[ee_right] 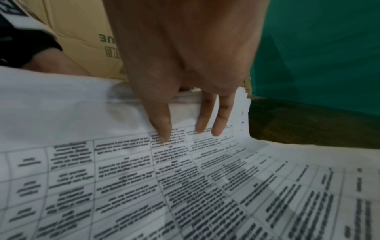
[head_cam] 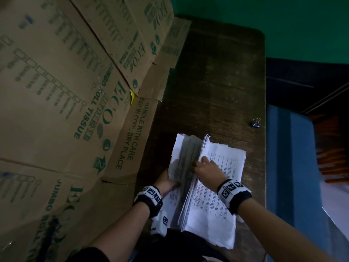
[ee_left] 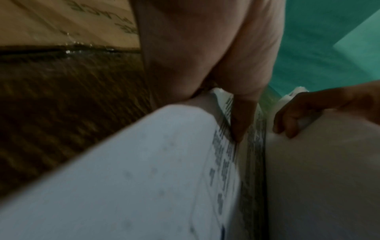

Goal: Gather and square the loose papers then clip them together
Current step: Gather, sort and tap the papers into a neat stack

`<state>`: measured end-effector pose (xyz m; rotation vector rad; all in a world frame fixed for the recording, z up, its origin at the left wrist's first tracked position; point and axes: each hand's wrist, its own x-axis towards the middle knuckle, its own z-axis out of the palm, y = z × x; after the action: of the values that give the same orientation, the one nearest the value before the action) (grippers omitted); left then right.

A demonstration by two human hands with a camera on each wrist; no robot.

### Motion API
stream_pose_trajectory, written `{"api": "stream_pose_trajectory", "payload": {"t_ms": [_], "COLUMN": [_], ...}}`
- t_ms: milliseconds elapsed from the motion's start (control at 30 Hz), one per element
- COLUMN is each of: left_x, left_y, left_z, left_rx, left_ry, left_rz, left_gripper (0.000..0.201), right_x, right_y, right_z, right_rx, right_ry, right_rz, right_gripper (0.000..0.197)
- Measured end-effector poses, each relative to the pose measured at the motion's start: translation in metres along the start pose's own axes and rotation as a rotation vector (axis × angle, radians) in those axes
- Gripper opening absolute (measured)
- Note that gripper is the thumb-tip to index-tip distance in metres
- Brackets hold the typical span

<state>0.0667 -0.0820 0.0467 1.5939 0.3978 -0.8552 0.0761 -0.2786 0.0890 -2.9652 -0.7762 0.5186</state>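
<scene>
Lower centre, papers (head_cam: pixel 226 163) fan open on the counter (head_cam: pixel 207 72); left grip (head_cam: pixel 166 181) clasps the raised left half, right grip (head_cam: pixel 204 168) presses flat-fingered.

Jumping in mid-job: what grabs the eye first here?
The printed papers lie fanned open at the near end of the dark table, the left hand holding a raised bunch, the right hand pressing the flat pile. A black binder clip lies alone by the right edge; cardboard walls the left.
</scene>
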Motion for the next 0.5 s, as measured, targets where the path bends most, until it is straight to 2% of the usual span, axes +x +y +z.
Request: {"api": "stream_pose_trajectory", "payload": {"t_ms": [67,167,233,400,500], "left_x": [0.000,-0.004,-0.008,-0.024,-0.054], "left_y": [-0.006,0.001,0.012,0.042,0.073], "left_z": [0.004,0.014,0.015,-0.019,-0.049], "left_rx": [0.031,0.026,0.079,0.301,0.284], "left_ry": [-0.006,0.016,0.087,0.338,0.485], "left_rz": [-0.019,0.008,0.044,0.253,0.413], "left_gripper": [0.076,0.071,0.060,0.074,0.050], "right_x": [0.001,0.000,-0.003,-0.010,-0.008], "right_y": [0.000,-0.001,0.000,0.004,-0.006], "right_z": [0.001,0.002,0.001,0.000,0.000], "right_rx": [-0.020,-0.058,-0.076,-0.097,-0.118], "right_ry": [-0.046,-0.082,-0.093,-0.048,-0.096], "right_rz": [-0.005,-0.018,-0.019,-0.012,0.030], "right_gripper": [0.038,0.035,0.037,0.035,0.035]}}
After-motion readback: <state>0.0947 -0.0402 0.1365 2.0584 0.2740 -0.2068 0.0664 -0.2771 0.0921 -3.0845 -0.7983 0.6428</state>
